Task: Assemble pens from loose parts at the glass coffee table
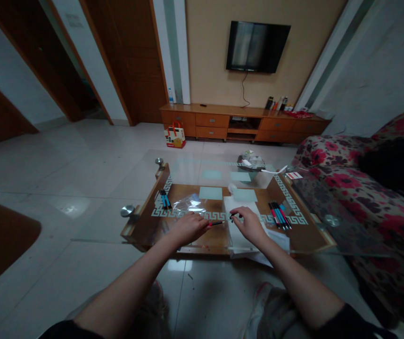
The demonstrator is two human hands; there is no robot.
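Left hand (pixel 188 228): we pinch a pen (pixel 217 223)
Right hand (pixel 250 223): we grip its dark cap (pixel 233 215)
Below: white paper (pixel 239 235) on the counter (pixel 219 238)

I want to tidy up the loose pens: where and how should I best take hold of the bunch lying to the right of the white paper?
Probably pinch the bunch of pens across the middle of the barrels, coming straight down from above. They lie flat on the glass table, side by side, slanting away to the left, so fingers closing across their width could gather them together.
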